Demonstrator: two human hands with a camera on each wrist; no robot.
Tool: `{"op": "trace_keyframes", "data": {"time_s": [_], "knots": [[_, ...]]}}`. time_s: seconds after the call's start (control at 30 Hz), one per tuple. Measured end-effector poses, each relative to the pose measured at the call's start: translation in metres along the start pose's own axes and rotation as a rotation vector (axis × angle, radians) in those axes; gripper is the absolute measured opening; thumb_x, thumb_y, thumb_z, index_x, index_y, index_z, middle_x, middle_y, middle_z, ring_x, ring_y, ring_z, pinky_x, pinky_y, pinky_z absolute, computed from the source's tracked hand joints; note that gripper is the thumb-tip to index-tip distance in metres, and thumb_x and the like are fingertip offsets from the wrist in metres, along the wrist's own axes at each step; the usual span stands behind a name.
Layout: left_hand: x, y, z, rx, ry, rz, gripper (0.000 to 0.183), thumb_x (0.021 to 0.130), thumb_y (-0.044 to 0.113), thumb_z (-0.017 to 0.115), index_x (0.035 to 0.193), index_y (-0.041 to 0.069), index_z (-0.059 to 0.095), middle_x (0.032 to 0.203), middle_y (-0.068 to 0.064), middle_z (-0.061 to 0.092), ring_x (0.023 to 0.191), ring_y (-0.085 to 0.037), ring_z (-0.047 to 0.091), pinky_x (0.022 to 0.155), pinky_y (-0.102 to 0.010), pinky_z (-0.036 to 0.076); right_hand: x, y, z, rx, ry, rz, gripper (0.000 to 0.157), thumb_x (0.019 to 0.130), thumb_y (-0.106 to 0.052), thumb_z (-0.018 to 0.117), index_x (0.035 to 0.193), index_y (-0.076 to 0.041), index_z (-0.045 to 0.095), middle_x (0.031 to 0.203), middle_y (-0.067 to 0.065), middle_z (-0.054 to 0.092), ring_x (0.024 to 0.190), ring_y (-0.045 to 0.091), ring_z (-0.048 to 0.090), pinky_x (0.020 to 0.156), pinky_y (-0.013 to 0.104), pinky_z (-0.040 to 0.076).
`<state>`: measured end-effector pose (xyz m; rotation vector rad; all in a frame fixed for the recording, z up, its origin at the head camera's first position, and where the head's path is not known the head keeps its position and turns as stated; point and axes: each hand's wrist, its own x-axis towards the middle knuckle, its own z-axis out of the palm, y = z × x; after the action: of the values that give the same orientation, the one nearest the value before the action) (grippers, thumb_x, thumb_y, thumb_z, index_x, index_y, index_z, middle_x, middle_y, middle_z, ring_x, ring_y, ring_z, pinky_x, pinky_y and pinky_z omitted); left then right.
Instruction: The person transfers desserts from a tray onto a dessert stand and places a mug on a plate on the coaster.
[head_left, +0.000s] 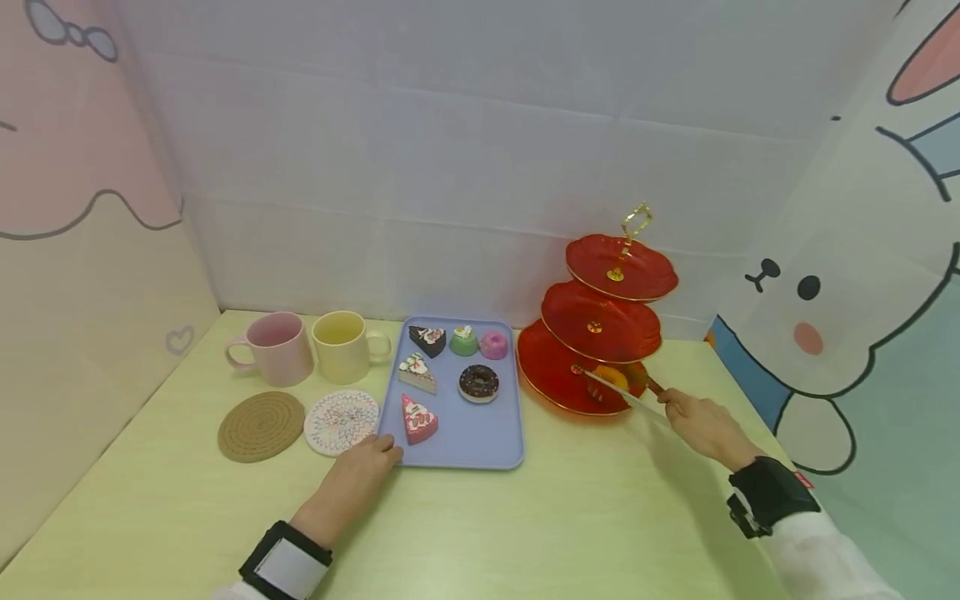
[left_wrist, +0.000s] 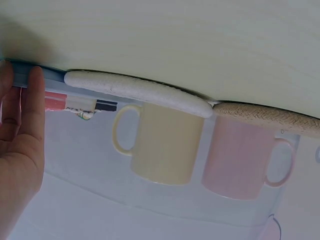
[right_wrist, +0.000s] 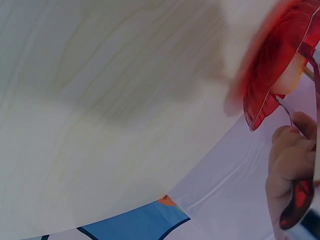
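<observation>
My left hand (head_left: 362, 467) grips the near left corner of a blue tray (head_left: 465, 454); in the left wrist view its thumb and fingers meet the tray's edge. On the tray lie a chocolate donut (head_left: 478, 383), a pink cake slice (head_left: 417, 420), a white cake slice (head_left: 417, 372), a dark cake slice (head_left: 428, 340), a green cake (head_left: 463, 341) and a pink ring cake (head_left: 493, 345). My right hand (head_left: 707, 427) holds a pair of tongs (head_left: 637, 406), their arms around an orange pastry (head_left: 611, 377) at the bottom plate of a red three-tier stand (head_left: 547, 375).
To the left stand a pink mug (head_left: 281, 350) and a yellow mug (head_left: 341, 348). In front of them lie a brown woven coaster (head_left: 261, 426) and a white patterned coaster (head_left: 342, 422), the latter beside the tray. The stand's gold handle (head_left: 636, 221) rises near the back wall.
</observation>
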<state>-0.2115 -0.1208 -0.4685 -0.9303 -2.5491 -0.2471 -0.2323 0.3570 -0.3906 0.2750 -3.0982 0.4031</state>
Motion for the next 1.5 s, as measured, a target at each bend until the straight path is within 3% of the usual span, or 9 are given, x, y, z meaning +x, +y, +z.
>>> {"op": "trace_keyframes", "data": {"time_s": [0.23, 0.43, 0.63, 0.73, 0.83, 1.0, 1.17, 1.37, 1.5], "knots": [[-0.001, 0.001, 0.000, 0.002, -0.003, 0.006, 0.017, 0.066, -0.010, 0.064, 0.076, 0.004, 0.064, 0.071, -0.006, 0.054, 0.064, -0.022, 0.052, 0.055, -0.035, 0.052, -0.003, -0.001, -0.001, 0.030, -0.001, 0.026, 0.032, 0.093, -0.012, 0.038, 0.115, 0.002, 0.056, 0.072, 0.008, 0.058, 0.051, 0.017, 0.040, 0.045, 0.029, 0.030], [-0.002, 0.001, 0.002, 0.008, -0.008, 0.002, 0.017, 0.066, -0.010, 0.064, 0.075, 0.004, 0.064, 0.070, -0.005, 0.053, 0.064, -0.022, 0.051, 0.054, -0.035, 0.051, -0.005, 0.000, -0.001, 0.036, 0.020, 0.032, 0.031, 0.094, -0.013, 0.037, 0.113, 0.001, 0.056, 0.075, 0.011, 0.060, 0.055, 0.021, 0.045, 0.047, 0.032, 0.034], [-0.003, 0.000, 0.003, 0.006, -0.009, 0.003, 0.017, 0.065, -0.010, 0.065, 0.076, 0.004, 0.064, 0.071, -0.006, 0.054, 0.064, -0.022, 0.051, 0.054, -0.035, 0.052, -0.009, 0.001, -0.005, 0.032, -0.005, 0.045, 0.033, 0.094, -0.012, 0.035, 0.116, 0.003, 0.054, 0.072, 0.009, 0.054, 0.055, 0.020, 0.043, 0.047, 0.031, 0.031], [-0.002, -0.001, 0.002, 0.002, 0.001, 0.002, 0.018, 0.065, -0.011, 0.065, 0.076, 0.003, 0.064, 0.071, -0.006, 0.055, 0.063, -0.022, 0.051, 0.053, -0.035, 0.052, -0.014, -0.003, -0.010, 0.029, 0.004, 0.024, 0.033, 0.095, -0.015, 0.034, 0.116, 0.002, 0.054, 0.078, 0.013, 0.058, 0.059, 0.022, 0.049, 0.049, 0.034, 0.038], [-0.002, -0.001, 0.001, 0.004, 0.005, 0.002, 0.018, 0.065, -0.011, 0.065, 0.076, 0.004, 0.064, 0.071, -0.006, 0.055, 0.063, -0.022, 0.051, 0.052, -0.035, 0.052, -0.023, -0.009, -0.013, 0.017, 0.028, -0.004, 0.034, 0.098, -0.025, 0.036, 0.112, -0.001, 0.055, 0.086, 0.015, 0.063, 0.067, 0.026, 0.056, 0.057, 0.042, 0.045], [-0.002, -0.003, 0.001, 0.001, -0.010, 0.001, 0.018, 0.065, -0.010, 0.065, 0.077, 0.003, 0.064, 0.072, -0.006, 0.056, 0.063, -0.023, 0.052, 0.053, -0.036, 0.052, -0.039, -0.025, -0.015, -0.024, 0.003, 0.000, 0.046, 0.092, -0.046, 0.045, 0.112, -0.006, 0.056, 0.071, 0.005, 0.062, 0.060, 0.019, 0.055, 0.054, 0.041, 0.047], [-0.003, -0.006, 0.000, 0.010, -0.012, -0.014, 0.017, 0.066, -0.010, 0.066, 0.077, 0.003, 0.064, 0.072, -0.007, 0.056, 0.063, -0.023, 0.052, 0.054, -0.036, 0.053, -0.050, -0.045, -0.011, -0.038, -0.012, -0.023, 0.052, 0.084, -0.049, 0.055, 0.114, -0.007, 0.057, 0.067, 0.000, 0.058, 0.055, 0.014, 0.047, 0.050, 0.034, 0.043], [-0.003, -0.005, 0.000, 0.004, 0.009, 0.003, 0.017, 0.065, -0.011, 0.065, 0.076, 0.003, 0.064, 0.071, -0.007, 0.056, 0.063, -0.023, 0.053, 0.053, -0.036, 0.053, -0.055, -0.071, 0.000, 0.014, -0.045, -0.065, 0.059, 0.081, -0.057, 0.053, 0.117, -0.010, 0.054, 0.064, -0.003, 0.052, 0.053, 0.012, 0.044, 0.049, 0.030, 0.041], [-0.002, 0.000, 0.001, -0.027, 0.007, -0.007, 0.019, 0.064, -0.012, 0.064, 0.076, 0.003, 0.063, 0.072, -0.007, 0.056, 0.064, -0.024, 0.053, 0.054, -0.036, 0.054, -0.049, -0.087, 0.006, 0.045, -0.080, -0.068, 0.058, 0.080, -0.056, 0.055, 0.121, -0.014, 0.051, 0.069, -0.003, 0.055, 0.057, 0.012, 0.047, 0.052, 0.031, 0.045]]}}
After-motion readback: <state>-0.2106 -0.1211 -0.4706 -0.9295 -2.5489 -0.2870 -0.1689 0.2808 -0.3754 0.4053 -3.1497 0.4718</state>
